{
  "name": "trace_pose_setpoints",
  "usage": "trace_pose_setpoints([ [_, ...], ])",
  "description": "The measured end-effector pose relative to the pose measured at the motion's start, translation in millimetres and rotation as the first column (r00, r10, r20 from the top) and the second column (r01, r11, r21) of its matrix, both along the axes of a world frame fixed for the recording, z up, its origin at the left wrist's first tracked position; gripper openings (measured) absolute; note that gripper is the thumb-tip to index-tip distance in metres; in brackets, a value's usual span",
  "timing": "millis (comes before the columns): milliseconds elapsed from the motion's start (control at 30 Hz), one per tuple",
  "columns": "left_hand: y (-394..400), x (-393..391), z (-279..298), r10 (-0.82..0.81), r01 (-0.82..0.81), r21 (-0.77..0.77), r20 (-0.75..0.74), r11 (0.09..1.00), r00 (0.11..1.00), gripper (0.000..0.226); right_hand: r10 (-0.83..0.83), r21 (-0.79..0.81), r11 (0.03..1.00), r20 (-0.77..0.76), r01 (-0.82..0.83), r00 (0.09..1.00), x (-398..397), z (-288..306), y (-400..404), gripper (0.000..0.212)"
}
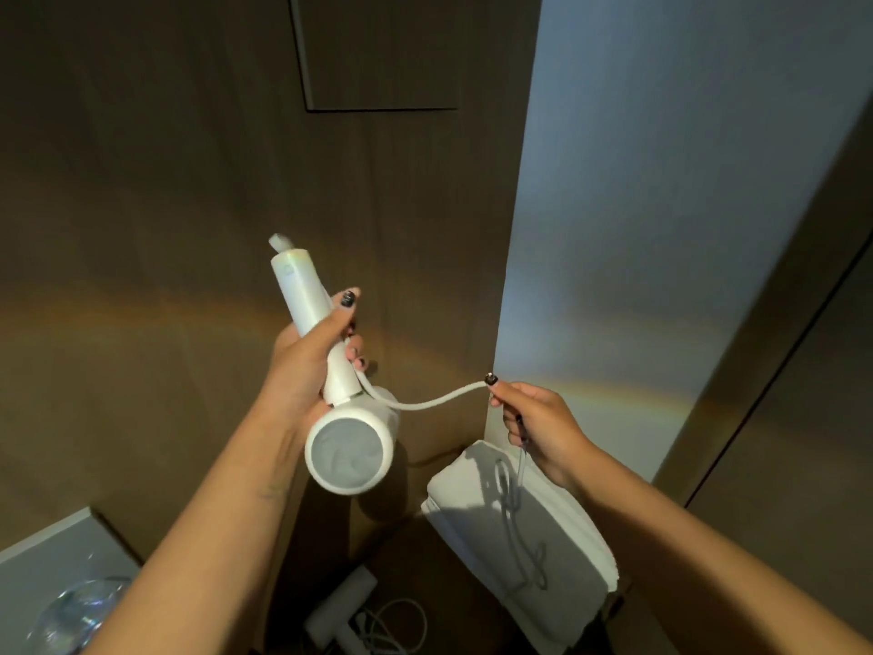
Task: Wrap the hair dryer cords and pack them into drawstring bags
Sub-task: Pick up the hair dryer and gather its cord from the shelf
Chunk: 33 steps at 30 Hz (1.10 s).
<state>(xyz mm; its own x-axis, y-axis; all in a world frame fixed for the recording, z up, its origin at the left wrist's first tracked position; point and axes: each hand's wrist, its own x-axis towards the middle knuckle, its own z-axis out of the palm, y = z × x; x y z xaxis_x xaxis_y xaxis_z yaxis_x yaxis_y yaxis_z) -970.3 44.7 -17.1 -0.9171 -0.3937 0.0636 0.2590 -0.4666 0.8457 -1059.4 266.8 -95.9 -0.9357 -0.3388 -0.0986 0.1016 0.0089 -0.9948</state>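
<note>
Forearms reach up from the bottom edge. Left hand has its grip wrapped round the handle of a white hair dryer, held up before a brown wall. Right hand pinches the cord, which sags between them. Below lie what looks like folded white cloth and a second dryer.

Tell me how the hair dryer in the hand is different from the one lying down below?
The held hair dryer is up in the air, gripped by the left hand; the lower hair dryer lies down. The held one's cord is stretched to the right hand; the lower one's cord lies loosely looped. Both are white.
</note>
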Motion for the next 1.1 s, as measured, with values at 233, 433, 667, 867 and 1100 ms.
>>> trace_pose_setpoints([
  [233, 29.7, 5.8, -1.6, -0.137, 0.160, -0.166, 0.138, 0.973, 0.981, 0.029, 0.069, 0.092, 0.994, -0.154, -0.055, 0.986, 12.3, 53.5, 7.8, 0.027],
  [433, 53.2, 8.6, -10.5, -0.188, 0.210, -0.249, 0.108, 0.946, 0.976, 0.016, 0.200, 0.201, 0.970, -0.337, -0.137, 0.920, 33.5, 97.8, 4.7, 0.033],
  [667, 78.5, 19.3, -10.0, -0.262, 0.268, -0.320, 0.061, 0.909, 0.963, 0.055, 0.293, 0.310, 0.936, -0.430, -0.165, 0.854, 48.6, 125.1, 10.3, 0.032],
  [867, 78.4, 23.8, -7.1, -0.095, 0.084, -0.273, -0.027, 0.958, 0.995, 0.023, 0.260, 0.259, 0.951, -0.368, -0.170, 0.893, 44.8, 115.1, 22.4, 0.028],
  [1100, 56.4, 29.5, -2.6, 0.048, -0.048, -0.029, -0.006, 0.998, 0.999, 0.018, 0.242, 0.222, 0.956, -0.237, -0.190, 0.941, 41.7, 80.6, 39.7, 0.036],
])
